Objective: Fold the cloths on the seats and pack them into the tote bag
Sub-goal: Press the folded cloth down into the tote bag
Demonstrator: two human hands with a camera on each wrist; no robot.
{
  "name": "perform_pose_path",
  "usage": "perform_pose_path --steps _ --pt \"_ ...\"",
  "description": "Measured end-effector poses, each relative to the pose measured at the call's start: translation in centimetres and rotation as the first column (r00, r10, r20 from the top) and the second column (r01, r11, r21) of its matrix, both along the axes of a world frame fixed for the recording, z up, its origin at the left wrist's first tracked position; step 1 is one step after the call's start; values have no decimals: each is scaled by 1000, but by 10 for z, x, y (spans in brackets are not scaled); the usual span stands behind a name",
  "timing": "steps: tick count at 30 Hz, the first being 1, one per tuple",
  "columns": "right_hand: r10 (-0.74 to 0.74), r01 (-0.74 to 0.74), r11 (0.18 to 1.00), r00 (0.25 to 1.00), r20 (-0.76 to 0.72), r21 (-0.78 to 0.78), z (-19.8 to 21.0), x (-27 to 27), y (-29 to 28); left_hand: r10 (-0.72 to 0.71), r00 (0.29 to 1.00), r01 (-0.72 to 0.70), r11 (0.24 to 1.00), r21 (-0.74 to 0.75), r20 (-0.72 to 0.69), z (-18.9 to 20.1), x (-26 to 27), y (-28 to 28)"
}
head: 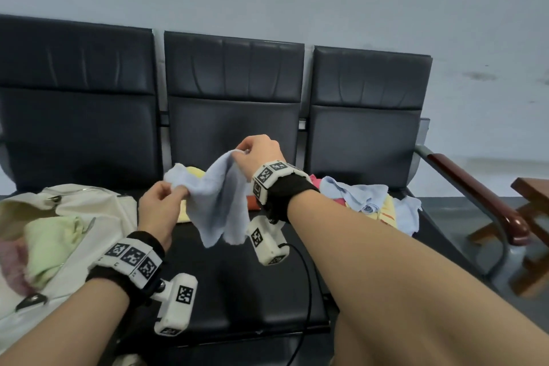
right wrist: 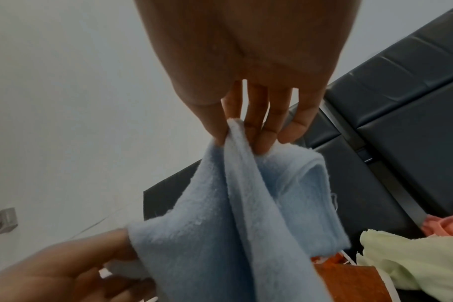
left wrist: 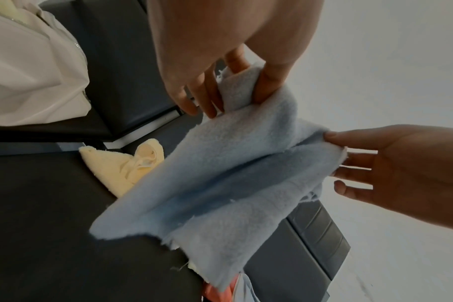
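Observation:
A light blue cloth [head: 219, 202] hangs in the air over the middle seat [head: 237, 282], held by two corners. My left hand [head: 181, 193] pinches its lower left corner, thumb against fingers. My right hand [head: 242, 154] pinches the higher corner a little farther back. In the left wrist view the blue cloth [left wrist: 220, 183] sags in folds between the left hand [left wrist: 241, 87] and the right hand [left wrist: 331, 141]. The cream tote bag [head: 98, 208] lies open on the left seat, with a green cloth [head: 50, 244] and a pink cloth [head: 15, 261] inside.
A yellow cloth [head: 194, 172] lies on the middle seat behind the blue one. Several loose cloths [head: 368, 202] are heaped on the right seat, among them orange [right wrist: 349, 284], pale green [right wrist: 414, 261] and pink [right wrist: 447, 224]. A wooden armrest [head: 475, 187] and wooden furniture [head: 534, 217] stand at the right.

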State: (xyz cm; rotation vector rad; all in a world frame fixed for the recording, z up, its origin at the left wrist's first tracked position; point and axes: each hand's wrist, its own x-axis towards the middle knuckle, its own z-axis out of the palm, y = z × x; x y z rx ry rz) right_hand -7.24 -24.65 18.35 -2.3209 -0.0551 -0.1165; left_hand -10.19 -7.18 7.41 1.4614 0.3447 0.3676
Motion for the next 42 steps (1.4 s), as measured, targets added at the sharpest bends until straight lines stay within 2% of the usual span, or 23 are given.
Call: perform_pose_path --steps 2,6,13,17,19,21,24,26,29,33,37,39,42 --pt "1 -1 999 1000 -8 -36 0 0 -2 27 999 -29 998 56 40 1 1 1" --pt "-7 5 990 1000 -17 -141 -2 4 -7 67 992 -75 995 70 111 3 1 2" --pt "10 -16 960 1000 -23 -279 -3 6 -10 77 996 -72 990 123 -33 1 -6 1" --pt "24 -25 946 1000 -8 -324 -3 4 -7 9 999 0 980 200 -48 1 -10 -6" --pt "18 -15 941 1000 8 -339 -3 4 -7 8 999 2 956 292 -31 2 -9 -5" --pt "-4 11 947 1000 22 -320 -1 5 -9 61 998 -48 922 384 -23 3 -7 -3" --pt "-53 66 967 997 59 -248 2 6 -14 126 988 -89 937 338 -89 4 -4 4" --pt "-75 92 975 993 86 -203 3 9 -14 100 991 -73 961 265 -89 1 -1 10" --pt "-84 96 983 993 80 -158 2 11 -12 11 996 15 953 301 -85 -2 -3 14" --pt "-25 27 999 998 54 -35 1 8 -10 -33 987 88 929 360 -155 -7 -8 8" --pt "42 -43 999 998 35 28 2 6 -8 -162 964 188 976 111 -210 -5 -5 1" --pt "93 -94 995 996 18 41 0 6 -7 -214 950 246 961 128 -227 -4 -4 -1" --pt "183 -181 982 983 -31 47 -5 5 -3 -212 961 254 929 267 -177 -2 -2 -6"
